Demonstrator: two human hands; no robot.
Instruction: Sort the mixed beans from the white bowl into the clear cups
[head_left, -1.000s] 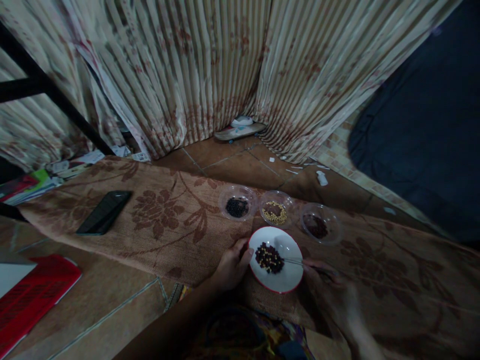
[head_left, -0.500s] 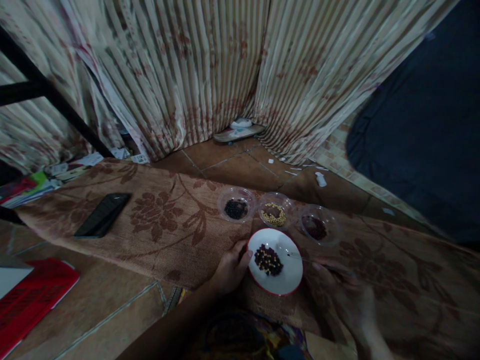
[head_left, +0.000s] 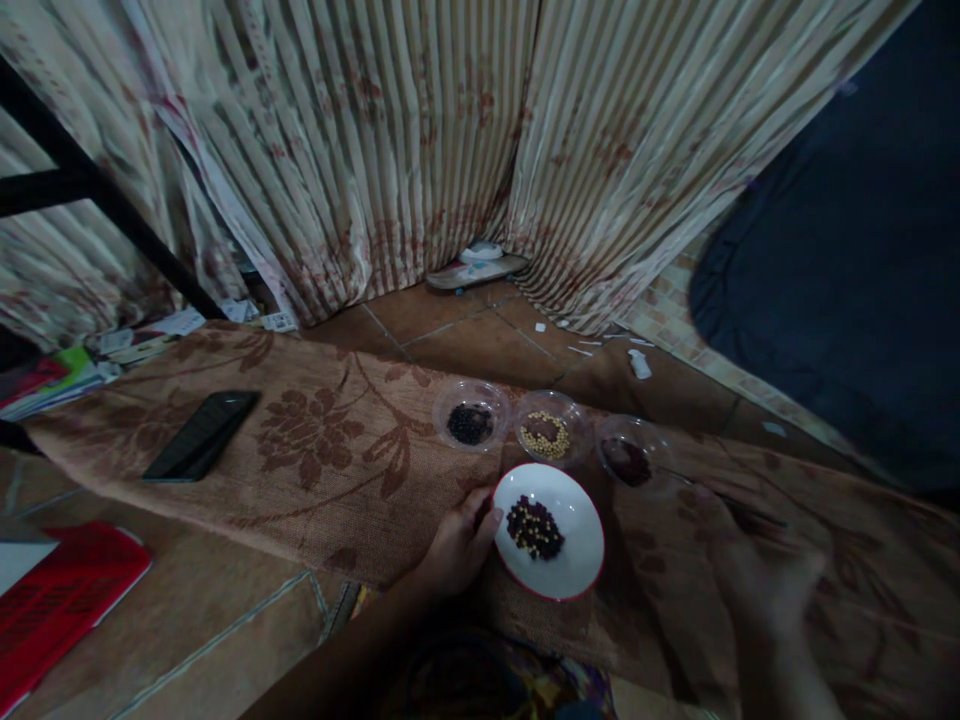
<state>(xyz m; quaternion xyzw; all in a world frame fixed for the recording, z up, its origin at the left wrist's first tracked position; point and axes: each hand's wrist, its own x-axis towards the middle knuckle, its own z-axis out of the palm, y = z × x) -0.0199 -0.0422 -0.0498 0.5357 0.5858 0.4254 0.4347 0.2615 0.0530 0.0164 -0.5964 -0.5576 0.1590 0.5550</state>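
Note:
My left hand [head_left: 459,545] is closed on the left rim of a white bowl [head_left: 581,530] with a red edge, thumb on the rim. In the bowl lies a pile of mixed dark red, black and yellow beans [head_left: 534,527]. Blurred by motion, my right hand [head_left: 757,565] holds thin metal tweezers [head_left: 720,497], their tip near the right clear cup. Behind the bowl stand three clear plastic cups: one with black beans [head_left: 470,424], one with yellow beans [head_left: 545,437] and one with dark red beans [head_left: 628,462].
A brown floral cloth [head_left: 420,480] covers the table. A black phone [head_left: 201,436] lies on its left part, with papers [head_left: 67,375] beyond. A red package [head_left: 75,610] is at lower left. Behind are a skateboard [head_left: 476,270] and striped curtains [head_left: 420,150].
My right hand has moved right with the tweezers, from over the bowl to beside the cup of dark red beans. My left hand keeps its hold on the bowl.

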